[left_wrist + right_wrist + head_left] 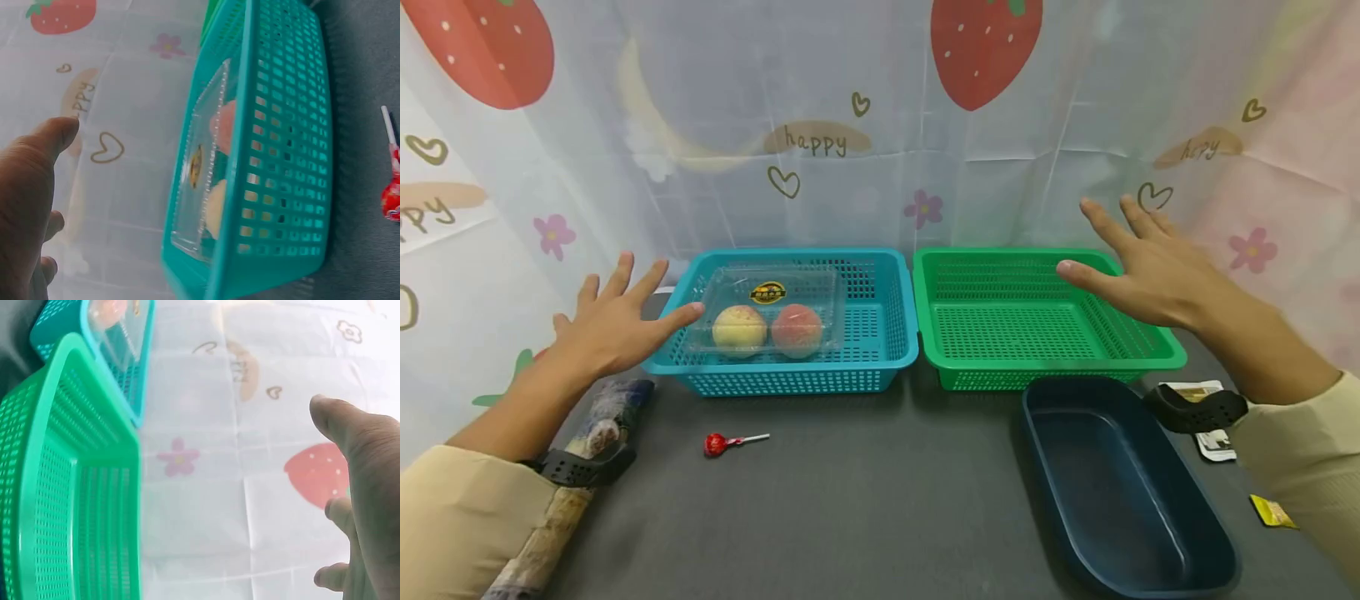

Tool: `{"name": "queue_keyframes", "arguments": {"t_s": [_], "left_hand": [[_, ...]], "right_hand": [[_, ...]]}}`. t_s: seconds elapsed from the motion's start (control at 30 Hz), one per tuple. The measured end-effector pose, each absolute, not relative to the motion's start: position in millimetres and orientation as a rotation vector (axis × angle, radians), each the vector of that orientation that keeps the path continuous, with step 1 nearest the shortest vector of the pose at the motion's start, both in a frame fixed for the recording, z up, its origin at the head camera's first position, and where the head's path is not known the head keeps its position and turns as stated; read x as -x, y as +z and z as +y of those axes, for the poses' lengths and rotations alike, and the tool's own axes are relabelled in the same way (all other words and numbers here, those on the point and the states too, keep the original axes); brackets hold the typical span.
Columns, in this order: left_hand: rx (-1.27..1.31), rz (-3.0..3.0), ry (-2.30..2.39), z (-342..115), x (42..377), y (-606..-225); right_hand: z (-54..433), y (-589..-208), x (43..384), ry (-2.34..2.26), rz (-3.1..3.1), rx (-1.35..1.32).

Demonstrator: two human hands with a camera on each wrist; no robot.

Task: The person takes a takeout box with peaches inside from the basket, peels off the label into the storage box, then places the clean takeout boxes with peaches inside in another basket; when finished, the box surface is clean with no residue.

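With fingers spread, my left hand (613,325) hovers at the left end of a blue basket (880,379) and holds nothing. Inside that basket lies a clear plastic box (820,292) with a black and gold label, containing a yellowish peach (740,331) and a redder peach (797,331). My right hand (1157,267), fingers also apart, is raised over the right end of a green basket (1052,364) and grips nothing. The green basket has nothing in it. A red-wrapped lollipop (718,444) lies on the dark table in front of the blue basket.
A dark blue tub (1045,467) stands at the front right, close to the green basket. Beyond it are a small packet (1216,446) and a yellow sachet (1272,511). A long patterned bundle (542,533) lies under my left forearm. A printed curtain (850,208) hangs behind.
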State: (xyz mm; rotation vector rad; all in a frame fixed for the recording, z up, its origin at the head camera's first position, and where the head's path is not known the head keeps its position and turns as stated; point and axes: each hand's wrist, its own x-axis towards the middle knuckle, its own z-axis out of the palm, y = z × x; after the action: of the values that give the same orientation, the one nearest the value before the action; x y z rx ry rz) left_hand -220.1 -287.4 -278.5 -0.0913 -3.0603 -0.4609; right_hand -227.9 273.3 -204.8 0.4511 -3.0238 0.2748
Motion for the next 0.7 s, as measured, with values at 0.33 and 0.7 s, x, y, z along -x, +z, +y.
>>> {"name": "queue_keyframes", "arguments": {"t_s": [0.33,0.7], "left_hand": [[0.149,-3.034,-0.528,-297,214,-306],[0.173,-2.958,-0.674,-299,215,-338]], "right_hand": [[245,-202,239,0.367,-2.986,-0.577],[208,-215,256,0.55,-2.88,-0.716]]}}
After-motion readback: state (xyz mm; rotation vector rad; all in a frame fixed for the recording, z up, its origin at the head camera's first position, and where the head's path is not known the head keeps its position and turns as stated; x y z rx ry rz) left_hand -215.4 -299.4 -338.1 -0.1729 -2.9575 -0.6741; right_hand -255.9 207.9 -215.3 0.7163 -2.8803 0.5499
